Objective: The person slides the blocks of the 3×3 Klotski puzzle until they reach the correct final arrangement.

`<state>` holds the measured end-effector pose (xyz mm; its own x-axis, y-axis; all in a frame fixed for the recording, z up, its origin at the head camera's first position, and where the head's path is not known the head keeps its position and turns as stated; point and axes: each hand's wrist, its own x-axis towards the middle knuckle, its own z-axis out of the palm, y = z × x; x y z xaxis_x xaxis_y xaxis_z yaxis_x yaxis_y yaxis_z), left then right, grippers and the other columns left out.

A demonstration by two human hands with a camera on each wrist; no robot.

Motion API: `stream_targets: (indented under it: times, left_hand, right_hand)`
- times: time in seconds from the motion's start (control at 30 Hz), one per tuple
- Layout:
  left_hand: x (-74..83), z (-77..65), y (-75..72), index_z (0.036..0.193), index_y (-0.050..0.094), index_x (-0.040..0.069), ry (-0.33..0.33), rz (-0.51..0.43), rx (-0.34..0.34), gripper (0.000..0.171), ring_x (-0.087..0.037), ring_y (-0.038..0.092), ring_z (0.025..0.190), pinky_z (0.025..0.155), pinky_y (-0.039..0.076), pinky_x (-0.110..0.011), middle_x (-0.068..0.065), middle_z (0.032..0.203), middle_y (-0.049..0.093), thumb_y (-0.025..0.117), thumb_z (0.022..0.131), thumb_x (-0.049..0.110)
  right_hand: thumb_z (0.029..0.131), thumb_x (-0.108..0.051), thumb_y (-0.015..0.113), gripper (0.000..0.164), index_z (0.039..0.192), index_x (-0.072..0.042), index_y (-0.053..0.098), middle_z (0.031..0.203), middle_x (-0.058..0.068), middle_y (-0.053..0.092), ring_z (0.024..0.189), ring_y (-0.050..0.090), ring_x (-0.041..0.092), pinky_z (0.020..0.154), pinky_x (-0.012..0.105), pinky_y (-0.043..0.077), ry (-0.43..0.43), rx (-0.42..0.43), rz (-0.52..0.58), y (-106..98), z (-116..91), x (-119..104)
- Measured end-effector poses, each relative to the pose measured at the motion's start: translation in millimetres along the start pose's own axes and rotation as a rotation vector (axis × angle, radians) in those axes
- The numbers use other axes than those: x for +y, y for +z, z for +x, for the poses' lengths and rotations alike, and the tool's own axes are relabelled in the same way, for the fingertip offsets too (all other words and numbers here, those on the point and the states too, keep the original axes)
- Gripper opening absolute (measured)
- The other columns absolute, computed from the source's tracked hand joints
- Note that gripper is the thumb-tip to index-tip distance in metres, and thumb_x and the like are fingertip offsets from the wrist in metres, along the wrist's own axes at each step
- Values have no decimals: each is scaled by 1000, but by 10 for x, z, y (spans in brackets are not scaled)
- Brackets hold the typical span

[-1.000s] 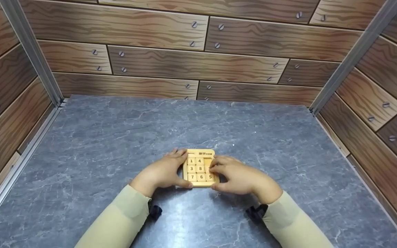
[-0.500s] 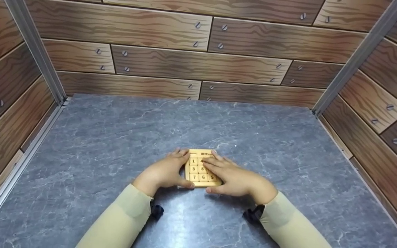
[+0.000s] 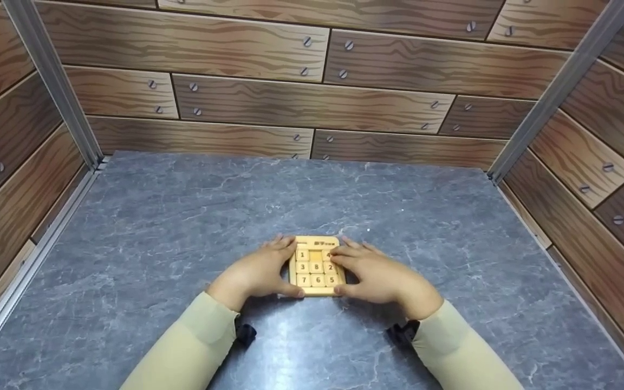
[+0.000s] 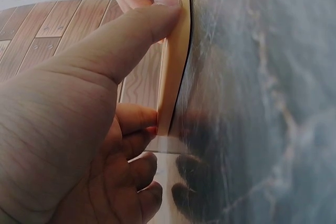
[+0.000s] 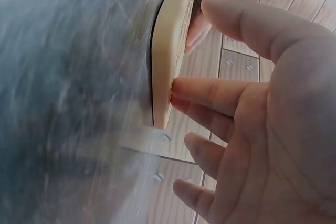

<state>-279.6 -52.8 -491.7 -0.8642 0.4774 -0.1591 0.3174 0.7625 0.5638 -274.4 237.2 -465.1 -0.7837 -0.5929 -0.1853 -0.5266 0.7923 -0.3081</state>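
A yellow wooden number sliding puzzle [image 3: 320,291] lies flat on the table. My left hand [image 3: 254,271] holds its left side, thumb at the lower left corner and fingers along the upper left edge; the left wrist view shows the thumb pressed to the puzzle's edge [image 4: 174,66]. From the right, my right hand [image 3: 382,277] reaches over with fairly straight fingers, fingertips on the tile 4 [image 3: 327,254] at the top right. Its thumb is near the lower right corner, apart from the edge in the right wrist view. An uncovered slot [image 3: 316,255] shows between tiles 1 and 4.
The grey marbled table [image 3: 193,200] extends around the puzzle. Wood-patterned panels [image 3: 258,100] stand at the back and both sides, with metal rails [image 3: 545,92] at the corners. A black strap device [image 3: 245,333] sits at each wrist.
The right fingers moved left over tile 4, then back right. Tile 4 slid from top middle to top right, so the gap is now top middle. The left hand kept its hold.
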Motion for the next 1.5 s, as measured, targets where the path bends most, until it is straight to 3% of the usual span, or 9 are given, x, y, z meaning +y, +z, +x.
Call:
stream_targets:
  times: [0.23,0.43,0.7,0.97,1.1,1.2,1.3,1.5]
  left_hand:
    - [-2,-4,13,177,32,5,10,20,4,120,-34,23,177,147,22,-53,-11,190,24,96,88,53]
    - [16,-6,1,177,32,3,19,8,2,120,-36,29,175,145,27,-54,-13,189,24,96,88,52]
    - [22,12,8,176,35,1,41,27,6,117,-38,35,173,144,32,-52,-16,188,26,96,89,52]
    - [9,17,12,174,38,0,51,46,7,115,-41,38,171,143,34,-53,-18,188,27,95,89,52]
    - [11,9,8,175,36,0,49,38,4,116,-41,37,172,143,33,-54,-17,188,26,95,89,53]
    - [16,6,6,175,35,1,48,30,1,116,-41,35,172,143,32,-54,-16,189,25,95,90,52]
    - [17,10,7,176,35,1,47,26,2,116,-41,36,172,143,33,-54,-16,189,25,95,90,52]
    - [21,11,9,175,36,1,44,24,13,116,-42,36,172,143,34,-54,-17,188,27,95,89,51]
  right_hand:
    - [105,-50,74,77,168,-11,55,182,9,44,174,32,39,142,66,28,-45,6,-6,33,-11,-104]
    - [106,-52,73,76,168,-11,56,181,9,47,171,38,40,143,63,28,-108,-38,-11,55,-13,-166]
    - [106,-62,68,85,174,-16,46,187,2,35,178,20,40,144,67,20,-61,-11,-5,115,10,-80]
    - [105,-67,67,94,180,-23,31,191,-5,20,180,7,33,146,64,12,-22,-43,5,117,21,-36]
    - [107,-58,70,85,175,-15,44,188,6,33,178,20,38,145,66,20,-51,-8,14,46,2,-43]
    - [106,-47,74,68,160,-7,63,172,13,55,168,44,39,140,64,35,-93,37,-4,-1,-19,-46]
    - [105,-42,76,58,149,-5,73,156,10,65,154,59,34,134,59,46,-123,49,-24,-21,-33,-57]
    - [103,-49,76,69,157,-6,67,168,10,59,164,49,37,139,62,39,-111,6,0,3,-31,-82]
